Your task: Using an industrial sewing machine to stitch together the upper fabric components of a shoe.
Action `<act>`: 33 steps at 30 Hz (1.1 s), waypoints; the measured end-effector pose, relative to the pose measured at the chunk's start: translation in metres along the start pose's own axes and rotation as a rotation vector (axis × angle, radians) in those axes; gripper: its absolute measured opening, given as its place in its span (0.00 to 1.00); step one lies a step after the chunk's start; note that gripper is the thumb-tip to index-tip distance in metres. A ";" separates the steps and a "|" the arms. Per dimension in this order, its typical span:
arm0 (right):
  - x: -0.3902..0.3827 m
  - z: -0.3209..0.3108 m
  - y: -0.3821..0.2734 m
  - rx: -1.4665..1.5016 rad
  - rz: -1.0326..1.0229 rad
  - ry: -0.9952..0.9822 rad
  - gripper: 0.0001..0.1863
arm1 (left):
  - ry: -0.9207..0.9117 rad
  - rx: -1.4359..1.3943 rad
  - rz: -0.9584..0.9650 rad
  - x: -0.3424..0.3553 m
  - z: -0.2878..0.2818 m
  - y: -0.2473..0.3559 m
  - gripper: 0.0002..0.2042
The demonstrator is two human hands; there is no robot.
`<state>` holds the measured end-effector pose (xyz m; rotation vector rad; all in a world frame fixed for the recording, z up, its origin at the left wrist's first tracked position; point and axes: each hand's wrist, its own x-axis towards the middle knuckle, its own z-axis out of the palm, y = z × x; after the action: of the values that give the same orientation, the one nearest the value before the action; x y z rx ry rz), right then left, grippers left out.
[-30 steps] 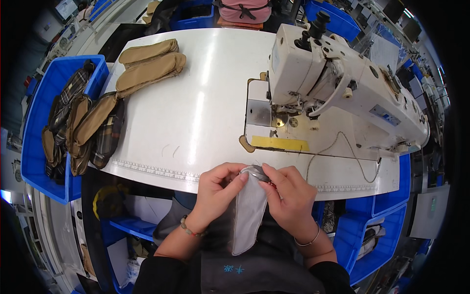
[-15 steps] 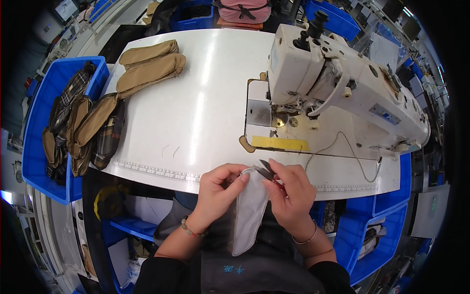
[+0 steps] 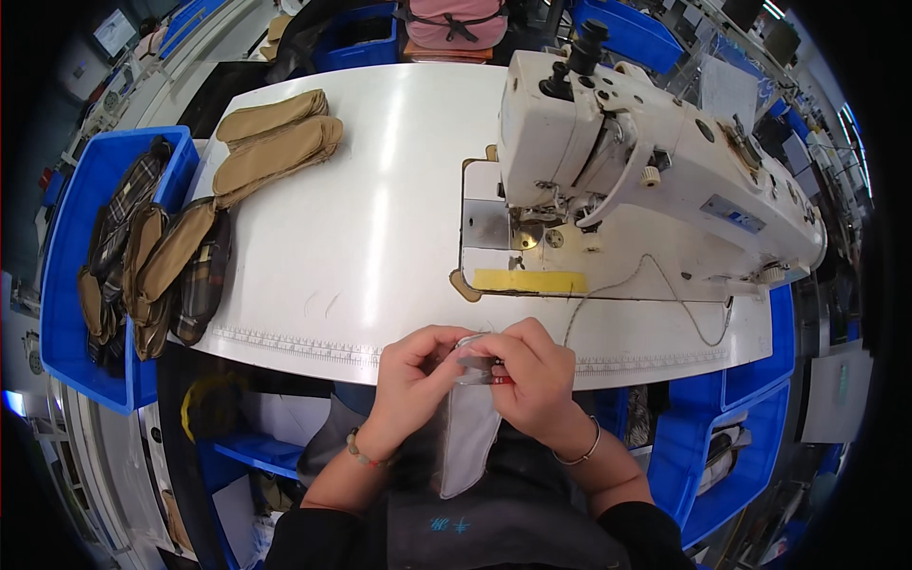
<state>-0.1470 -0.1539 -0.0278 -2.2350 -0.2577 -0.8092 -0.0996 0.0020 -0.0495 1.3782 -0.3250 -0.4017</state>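
A pale grey, sole-shaped fabric piece with stitched edges hangs down in front of my dark apron. My left hand pinches its upper end between thumb and fingers. Close beside it, my right hand is closed round small thread snips, whose dark blades lie across the fabric near my left thumb. The right fingertips also meet the fabric's top edge. Most of the snips' handle is hidden in the right palm, so whether the blades are apart cannot be made out.
A white sewing machine stands on the white table at the right, a cord trailing before it. Brown sole-shaped pieces lie at the far left. A blue bin holds plaid and brown pieces; more blue bins stand lower right.
My right hand has moved left and turned, bringing the snips from the fabric's upper right corner across its front, close to my left thumb. The whole view has shifted slightly.
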 end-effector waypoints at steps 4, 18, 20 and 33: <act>-0.005 -0.030 0.019 -0.143 0.159 -0.027 0.15 | 0.020 0.067 -0.054 -0.003 -0.002 0.004 0.07; 0.051 -0.059 0.041 -0.589 -0.050 0.253 0.14 | 0.082 0.081 -0.051 0.001 -0.002 -0.001 0.07; 0.054 -0.057 0.048 -0.642 -0.075 0.272 0.13 | 0.077 0.088 -0.047 0.002 -0.002 0.000 0.07; 0.022 -0.039 0.025 0.061 0.189 -0.246 0.12 | 0.094 0.054 -0.064 0.003 0.003 0.005 0.05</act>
<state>-0.1382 -0.2005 -0.0082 -2.2601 -0.1808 -0.4209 -0.0981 -0.0010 -0.0441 1.4581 -0.2161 -0.3822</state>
